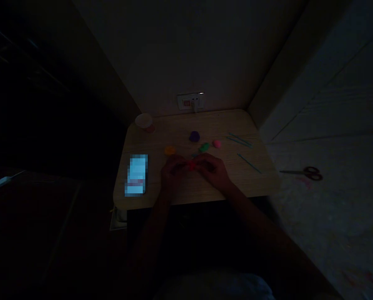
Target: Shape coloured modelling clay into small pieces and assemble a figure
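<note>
Over the front half of a small wooden table [155, 183], my left hand [173, 170] and my right hand [214, 170] meet at a small red lump [192, 165], perhaps modelling clay. The fingertips of both hands are closed on it from either side. Just beyond them lie an orange lump [170, 150], a green lump [204, 147], a pink lump [217, 143] and a purple lump [194, 136]. The light is dim, so the red lump's exact shape is hard to make out.
A lit phone [137, 175] lies at the table's left. A paper cup [145, 122] stands at the back left corner. Thin bluish sticks [249, 163] lie on the right. Scissors [311, 173] rest on the pale surface beyond the right edge. A wall socket [190, 101] is behind.
</note>
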Demonstrator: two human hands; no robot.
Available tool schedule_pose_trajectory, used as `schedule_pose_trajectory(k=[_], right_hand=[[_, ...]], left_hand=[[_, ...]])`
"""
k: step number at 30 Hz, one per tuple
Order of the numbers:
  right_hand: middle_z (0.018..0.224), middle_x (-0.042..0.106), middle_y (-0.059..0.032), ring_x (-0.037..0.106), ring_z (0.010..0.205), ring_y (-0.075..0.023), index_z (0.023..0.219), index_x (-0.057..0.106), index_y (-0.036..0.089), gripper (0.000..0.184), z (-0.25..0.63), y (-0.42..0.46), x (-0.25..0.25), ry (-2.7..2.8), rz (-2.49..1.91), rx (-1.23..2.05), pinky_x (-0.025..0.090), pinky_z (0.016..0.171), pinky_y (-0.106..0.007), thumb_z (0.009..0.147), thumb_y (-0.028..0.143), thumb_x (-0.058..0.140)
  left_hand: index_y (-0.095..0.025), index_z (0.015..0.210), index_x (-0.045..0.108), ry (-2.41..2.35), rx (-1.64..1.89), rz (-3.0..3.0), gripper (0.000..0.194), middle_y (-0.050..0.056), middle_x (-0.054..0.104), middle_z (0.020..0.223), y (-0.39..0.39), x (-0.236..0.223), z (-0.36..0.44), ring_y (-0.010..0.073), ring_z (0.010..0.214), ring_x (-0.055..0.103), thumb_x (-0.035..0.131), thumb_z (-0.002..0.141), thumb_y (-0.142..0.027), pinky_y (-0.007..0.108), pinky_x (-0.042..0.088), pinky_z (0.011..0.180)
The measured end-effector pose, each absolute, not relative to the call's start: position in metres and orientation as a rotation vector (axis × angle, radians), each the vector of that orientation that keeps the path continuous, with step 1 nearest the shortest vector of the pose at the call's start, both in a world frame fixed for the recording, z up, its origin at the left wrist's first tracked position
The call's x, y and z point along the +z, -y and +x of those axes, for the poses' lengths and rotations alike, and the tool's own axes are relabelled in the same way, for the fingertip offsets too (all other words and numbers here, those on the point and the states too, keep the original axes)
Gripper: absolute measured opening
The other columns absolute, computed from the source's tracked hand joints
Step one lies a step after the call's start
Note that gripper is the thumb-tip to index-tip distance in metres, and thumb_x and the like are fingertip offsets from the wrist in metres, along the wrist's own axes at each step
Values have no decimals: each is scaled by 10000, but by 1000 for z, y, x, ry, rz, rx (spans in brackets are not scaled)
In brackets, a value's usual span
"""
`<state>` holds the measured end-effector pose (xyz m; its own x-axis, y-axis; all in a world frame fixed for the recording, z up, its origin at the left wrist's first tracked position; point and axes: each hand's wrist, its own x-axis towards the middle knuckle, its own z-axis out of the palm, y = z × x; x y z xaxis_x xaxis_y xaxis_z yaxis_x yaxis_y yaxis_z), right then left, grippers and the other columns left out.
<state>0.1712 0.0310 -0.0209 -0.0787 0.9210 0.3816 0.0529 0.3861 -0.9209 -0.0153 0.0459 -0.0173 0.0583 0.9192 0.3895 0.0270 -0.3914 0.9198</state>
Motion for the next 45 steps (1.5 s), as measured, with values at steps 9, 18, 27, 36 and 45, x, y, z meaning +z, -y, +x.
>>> schedule_pose_trajectory(k=[9,18,27,36,45], right_hand=[[1060,711,-67,717,960,-232,1085,711,259,403,170,-31,-21,1528,-910,879,629,855,-389,786,450,902],[1055,744,-72,743,937,-229,1065,721,252,322,170,-31,-24,1497,-962,903,634,847,-388,851,461,840],[1151,767,-77,756,1009,-237,1164,639,280,415,168,-30,-25,1318,-879,1111,641,908,-410,843,442,846],[1162,748,-79,739,1055,-236,1028,670,263,276,168,-31,-24,1298,-880,1131,626,944,-417,865,434,812],[1040,726,-58,716,944,-229,1012,683,266,288,171,-31,-20,1381,-976,945,614,851,-390,837,433,838]], left_hand=[[-255,933,830,-1026,1424,1609,118,51,713,1001,-43,-19,-13,206,965,680,828,853,-341,351,583,869],[-240,862,815,-1069,1413,1668,113,55,723,979,-44,-19,-13,217,947,691,842,834,-346,378,586,881],[-239,1075,758,-1006,1408,1578,247,55,705,1064,-44,-24,-14,201,985,700,804,865,-359,324,619,839],[-233,956,789,-990,1408,1718,120,71,729,1062,-44,-21,-14,223,1038,703,804,881,-325,387,613,924],[-247,1015,795,-1004,1403,1740,110,73,752,1135,-43,-18,-13,236,1100,704,755,915,-267,424,585,1000]])
